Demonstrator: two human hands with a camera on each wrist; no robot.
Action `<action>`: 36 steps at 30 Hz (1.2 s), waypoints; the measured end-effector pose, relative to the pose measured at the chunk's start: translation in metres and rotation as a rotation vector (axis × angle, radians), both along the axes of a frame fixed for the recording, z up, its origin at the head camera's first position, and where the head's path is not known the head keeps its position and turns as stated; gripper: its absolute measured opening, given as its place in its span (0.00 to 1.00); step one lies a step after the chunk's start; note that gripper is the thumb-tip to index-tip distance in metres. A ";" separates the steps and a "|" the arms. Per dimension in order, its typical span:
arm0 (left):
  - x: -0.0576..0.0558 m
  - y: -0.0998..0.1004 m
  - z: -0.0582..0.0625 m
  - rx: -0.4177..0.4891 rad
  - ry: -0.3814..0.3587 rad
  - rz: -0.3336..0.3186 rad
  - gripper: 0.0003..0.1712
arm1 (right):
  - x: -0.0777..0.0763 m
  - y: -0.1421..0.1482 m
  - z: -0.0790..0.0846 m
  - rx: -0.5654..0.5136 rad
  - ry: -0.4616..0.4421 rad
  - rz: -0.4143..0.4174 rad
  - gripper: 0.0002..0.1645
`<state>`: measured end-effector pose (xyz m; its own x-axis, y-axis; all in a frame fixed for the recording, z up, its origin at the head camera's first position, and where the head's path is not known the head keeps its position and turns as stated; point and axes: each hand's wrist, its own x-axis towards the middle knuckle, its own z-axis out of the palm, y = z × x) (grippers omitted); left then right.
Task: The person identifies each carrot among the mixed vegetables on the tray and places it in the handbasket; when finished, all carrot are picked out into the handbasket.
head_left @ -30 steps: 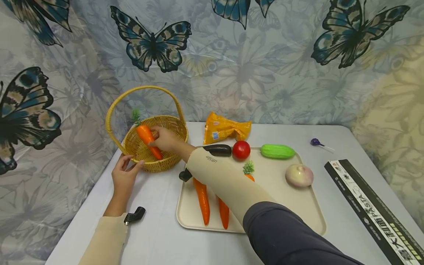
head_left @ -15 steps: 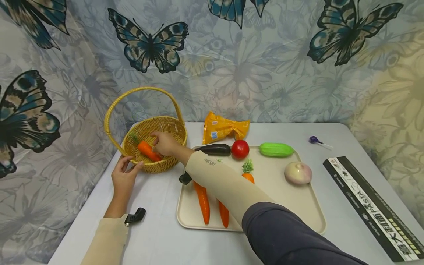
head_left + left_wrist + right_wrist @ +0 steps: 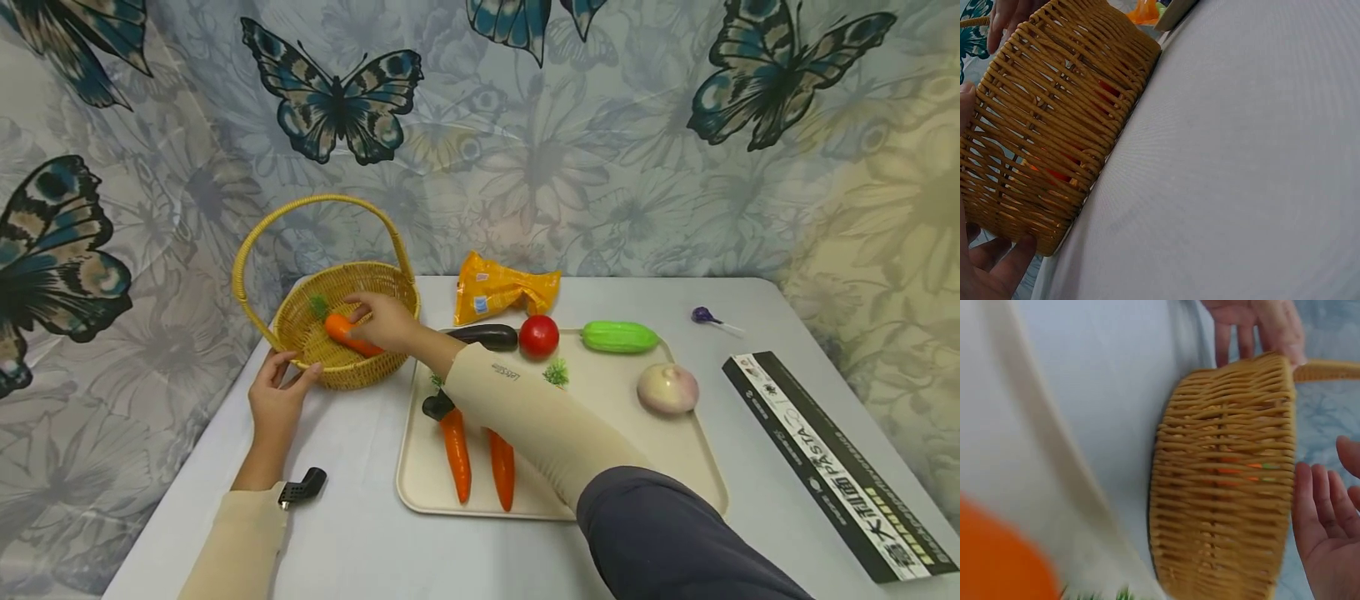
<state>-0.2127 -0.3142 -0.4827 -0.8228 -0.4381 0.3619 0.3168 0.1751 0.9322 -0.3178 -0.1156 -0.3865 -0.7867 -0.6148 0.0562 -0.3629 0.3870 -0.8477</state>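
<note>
A yellow wicker basket (image 3: 360, 377) with a tall handle stands at the left of the table. My left hand (image 3: 279, 400) holds its near-left rim, thumb on the edge and fingers against the wall. Inside the basket lies an orange carrot (image 3: 341, 327) with a green top; its lower end is partly behind my right hand (image 3: 386, 323). That hand hovers over the basket's right side with relaxed fingers, and in the right wrist view its palm (image 3: 1322, 544) holds nothing. Through the weave, bits of orange show in both wrist views.
Right of the basket, a beige tray (image 3: 615, 433) bears carrots (image 3: 456, 458), an eggplant (image 3: 487, 336), a tomato (image 3: 538, 337), a green cucumber-like vegetable (image 3: 619, 337) and an onion (image 3: 667, 388). Around it lie an orange packet (image 3: 504, 287), a lollipop (image 3: 703, 316) and a long pasta box (image 3: 832, 467).
The carrot has gone down from my right hand's grip to lie in the basket. My right fingers have let go and drawn slightly right. The left hand stays on the rim.
</note>
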 end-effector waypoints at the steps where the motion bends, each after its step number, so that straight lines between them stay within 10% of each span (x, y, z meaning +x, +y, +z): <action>1: 0.000 0.000 0.000 0.001 0.004 -0.001 0.28 | 0.002 0.006 0.001 -0.023 -0.008 0.013 0.37; 14: 0.001 0.000 0.003 0.015 0.008 0.004 0.28 | 0.026 0.097 0.003 -0.114 -0.029 0.028 0.33; 36: 0.004 0.002 0.005 0.012 -0.062 -0.002 0.28 | 0.087 0.234 -0.020 -0.030 0.069 -0.301 0.26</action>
